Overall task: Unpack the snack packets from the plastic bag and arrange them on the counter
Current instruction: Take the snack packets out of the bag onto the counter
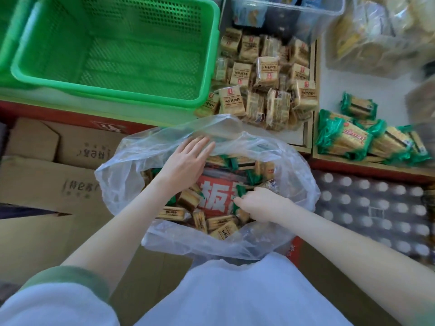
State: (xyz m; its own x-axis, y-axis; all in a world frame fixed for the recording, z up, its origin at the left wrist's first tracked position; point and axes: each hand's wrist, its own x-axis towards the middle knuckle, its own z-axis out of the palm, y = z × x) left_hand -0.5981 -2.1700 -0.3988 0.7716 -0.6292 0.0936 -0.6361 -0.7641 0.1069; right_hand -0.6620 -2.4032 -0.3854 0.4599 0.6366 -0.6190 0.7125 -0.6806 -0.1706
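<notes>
Right hand (261, 204) fingers curl, pinching a green packet (240, 192) inside the plastic bag (117, 182); left hand (188, 158) fingers, straight and together, press its far rim back. Task partly done: brown pile (266, 90) and green pile (348, 142) lie on the counter (334, 76), many snack packets (221, 228) remain bagged

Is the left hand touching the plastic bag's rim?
Touching. The head view shows the left hand laying its straight fingers flat on the plastic bag at its far rim.

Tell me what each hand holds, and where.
Right hand grips a green-wrapped snack packet by its end; left hand lies flat on the clear plastic bag.
</notes>
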